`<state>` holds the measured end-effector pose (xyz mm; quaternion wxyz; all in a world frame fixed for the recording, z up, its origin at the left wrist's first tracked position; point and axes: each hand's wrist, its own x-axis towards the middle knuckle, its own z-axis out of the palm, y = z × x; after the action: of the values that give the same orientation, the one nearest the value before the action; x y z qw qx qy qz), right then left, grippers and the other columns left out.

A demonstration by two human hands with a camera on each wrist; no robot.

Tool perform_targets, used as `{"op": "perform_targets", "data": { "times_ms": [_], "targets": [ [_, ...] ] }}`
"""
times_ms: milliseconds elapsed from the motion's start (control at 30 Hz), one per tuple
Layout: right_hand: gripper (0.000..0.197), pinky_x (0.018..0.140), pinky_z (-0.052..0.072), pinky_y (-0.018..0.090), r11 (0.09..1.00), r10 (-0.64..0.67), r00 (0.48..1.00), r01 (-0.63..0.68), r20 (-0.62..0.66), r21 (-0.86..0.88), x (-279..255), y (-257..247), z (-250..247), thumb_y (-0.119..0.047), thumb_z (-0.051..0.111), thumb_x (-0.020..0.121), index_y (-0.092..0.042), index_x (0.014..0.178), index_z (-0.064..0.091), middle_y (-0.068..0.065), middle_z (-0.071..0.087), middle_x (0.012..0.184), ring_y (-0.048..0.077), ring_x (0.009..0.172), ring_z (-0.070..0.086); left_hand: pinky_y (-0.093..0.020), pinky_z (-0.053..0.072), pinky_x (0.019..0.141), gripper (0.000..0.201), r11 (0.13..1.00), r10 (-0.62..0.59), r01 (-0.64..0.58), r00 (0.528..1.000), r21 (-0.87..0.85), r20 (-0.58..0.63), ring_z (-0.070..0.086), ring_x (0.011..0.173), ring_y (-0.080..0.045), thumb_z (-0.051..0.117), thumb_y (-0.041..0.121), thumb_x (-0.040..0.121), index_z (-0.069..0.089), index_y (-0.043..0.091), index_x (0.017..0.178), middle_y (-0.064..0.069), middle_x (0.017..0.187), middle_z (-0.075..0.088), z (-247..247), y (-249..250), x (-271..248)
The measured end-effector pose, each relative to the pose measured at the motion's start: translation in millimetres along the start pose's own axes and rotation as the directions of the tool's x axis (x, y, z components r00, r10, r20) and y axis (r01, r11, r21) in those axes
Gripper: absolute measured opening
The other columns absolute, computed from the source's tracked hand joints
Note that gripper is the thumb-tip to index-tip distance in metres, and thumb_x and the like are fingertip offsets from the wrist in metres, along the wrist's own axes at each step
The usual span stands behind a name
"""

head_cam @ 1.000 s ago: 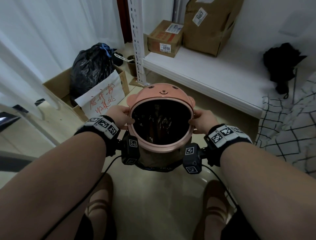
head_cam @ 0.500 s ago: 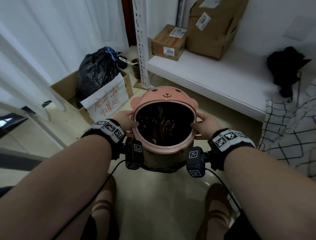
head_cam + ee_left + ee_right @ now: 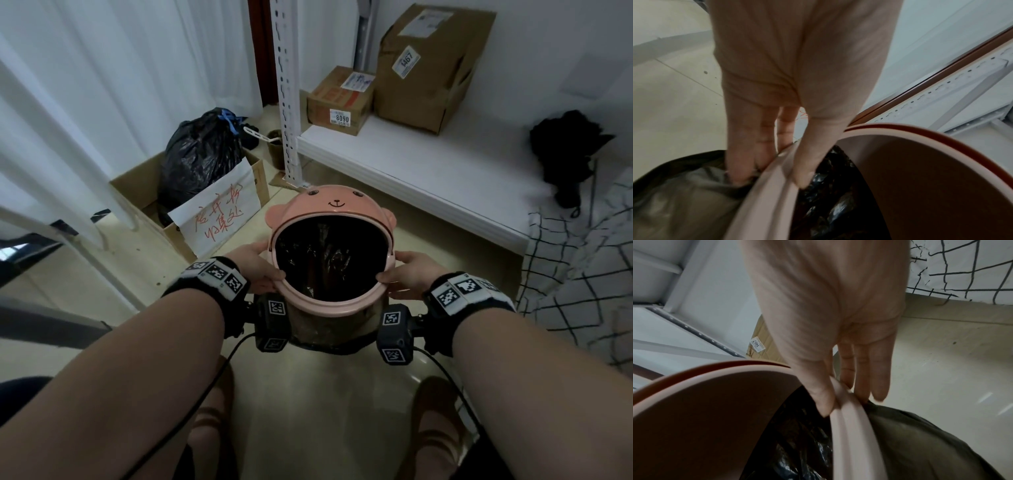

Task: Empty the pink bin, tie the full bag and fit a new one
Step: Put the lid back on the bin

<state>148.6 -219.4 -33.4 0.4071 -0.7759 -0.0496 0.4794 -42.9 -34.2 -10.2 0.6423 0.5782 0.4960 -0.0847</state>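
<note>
Your left hand (image 3: 255, 265) and right hand (image 3: 409, 274) each pinch the pink ring (image 3: 330, 301) at the bin's mouth, at 9 and 3 o'clock: thumb over the inner edge, fingers under the outside. The wrist views confirm it, with the left hand's fingers (image 3: 748, 146) against the bag fold and the right hand's thumb (image 3: 818, 395) on the ring. The pink bin (image 3: 329, 205) sits mid-frame between your forearms, bear face at 12, with a black bag (image 3: 318, 260) lining the inside and its edge draped outside under the ring.

Floor (image 3: 325, 404) is pale glossy tile, and your 2 shoes show at 6. At 10 o'clock an open cardboard box (image 3: 137, 192) holds a tied black rubbish bag (image 3: 202, 157) and a white sheet with red handwriting (image 3: 219, 212). White curtains (image 3: 102, 85) fill the 9 to 11 side. At 12 stands a perforated white upright (image 3: 286, 85); a low white shelf (image 3: 428, 164) runs to 2 carrying 2 labelled cartons (image 3: 339, 99) and a black bundle (image 3: 565, 150). Black-grid white cloth (image 3: 582, 267) hangs at 3.
</note>
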Motion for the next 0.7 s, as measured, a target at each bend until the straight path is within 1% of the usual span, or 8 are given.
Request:
{"op": "perform_targets", "data": {
  "times_ms": [133,200,233,300,367,467,567,700],
  "targets": [
    [0.068,0.095,0.046,0.042,0.997,-0.065,0.987,0.07,-0.15,0.03,8.0,-19.0,-11.8,0.008,0.049,0.083,-0.017,0.145,0.035,0.011,0.051,0.13,0.024,0.112,0.05,-0.033,0.05,0.064,0.067,0.987,-0.003,0.019,0.995,0.159,-0.099,0.054,0.114,-0.03,0.049,-0.01,0.085,0.033,0.015,0.146,-0.007,0.142,0.046,-13.7,17.4,8.8],
    [0.044,0.096,0.045,0.044,0.983,-0.076,0.983,0.102,-0.166,0.153,11.9,-30.2,-17.3,0.0,0.043,0.088,-0.015,0.128,0.051,0.011,0.051,0.131,0.023,0.117,0.05,-0.039,0.047,0.081,0.049,0.999,0.033,-0.031,0.978,0.013,-0.207,0.047,0.129,-0.033,0.04,0.002,0.094,0.036,0.007,0.143,-0.008,0.149,0.039,-19.4,26.6,16.1],
    [0.028,0.092,0.043,0.043,0.968,-0.064,0.986,0.098,-0.153,0.23,14.6,-35.4,-18.2,-0.006,0.044,0.088,-0.016,0.11,0.058,0.008,0.054,0.125,0.023,0.115,0.051,-0.042,0.043,0.091,0.048,0.992,0.04,-0.066,0.974,-0.106,-0.225,0.041,0.135,-0.032,0.036,0.005,0.096,0.035,0.008,0.144,-0.01,0.15,0.039,-21.6,31.5,20.1],
    [0.013,0.082,0.04,0.039,0.935,-0.064,0.994,0.091,-0.088,0.342,18.5,-43.2,-16.1,-0.018,0.044,0.086,-0.021,0.082,0.056,-0.002,0.059,0.109,0.021,0.102,0.051,-0.042,0.037,0.093,0.055,0.957,0.053,-0.102,0.981,-0.27,-0.185,0.032,0.14,-0.03,0.03,0.001,0.094,0.029,0.014,0.147,-0.008,0.15,0.036,-22.2,41.4,20.9],
    [0.014,0.072,0.039,0.034,0.918,-0.091,0.996,0.094,-0.024,0.385,22.7,-47.4,-11.6,-0.025,0.046,0.084,-0.022,0.077,0.057,-0.008,0.061,0.096,0.017,0.089,0.048,-0.04,0.035,0.087,0.054,0.935,0.078,-0.128,0.984,-0.331,-0.16,0.031,0.139,-0.03,0.031,0.005,0.093,0.029,0.015,0.147,-0.01,0.144,0.037,-21.7,49.8,22.9],
    [0.019,0.083,0.041,0.037,0.901,-0.14,0.99,0.129,-0.006,0.413,23.1,-49.3,-9.3,-0.028,0.048,0.086,-0.022,0.089,0.066,-0.007,0.065,0.099,0.017,0.094,0.051,-0.045,0.043,0.083,0.046,0.905,0.092,-0.128,0.99,-0.405,-0.107,0.044,0.126,-0.03,0.033,0.014,0.091,0.035,0.01,0.137,-0.015,0.137,0.042,-18.7,52.8,22.6],
    [0.029,0.101,0.035,0.046,0.883,-0.191,0.98,0.198,-0.058,0.425,19.8,-50.7,-12.5,-0.034,0.051,0.085,-0.023,0.103,0.07,-0.006,0.066,0.12,0.017,0.114,0.055,-0.039,0.045,0.065,0.015,0.864,0.12,-0.166,0.985,-0.476,-0.124,0.05,0.094,-0.024,0.037,0.018,0.091,0.051,0.015,0.088,-0.006,0.101,0.05,-18.9,54.0,18.4],
    [0.035,0.099,0.031,0.049,0.865,-0.162,0.978,0.205,-0.133,0.457,10.7,-44.6,-16.3,-0.047,0.047,0.089,-0.022,0.104,0.066,-0.002,0.065,0.122,0.018,0.115,0.057,-0.044,0.043,0.08,0.026,0.863,0.15,-0.202,0.978,-0.464,-0.146,0.056,0.097,-0.021,0.038,0.035,0.097,0.056,0.022,0.083,0.0,0.096,0.061,-21.3,47.7,15.4]
  ]
}}
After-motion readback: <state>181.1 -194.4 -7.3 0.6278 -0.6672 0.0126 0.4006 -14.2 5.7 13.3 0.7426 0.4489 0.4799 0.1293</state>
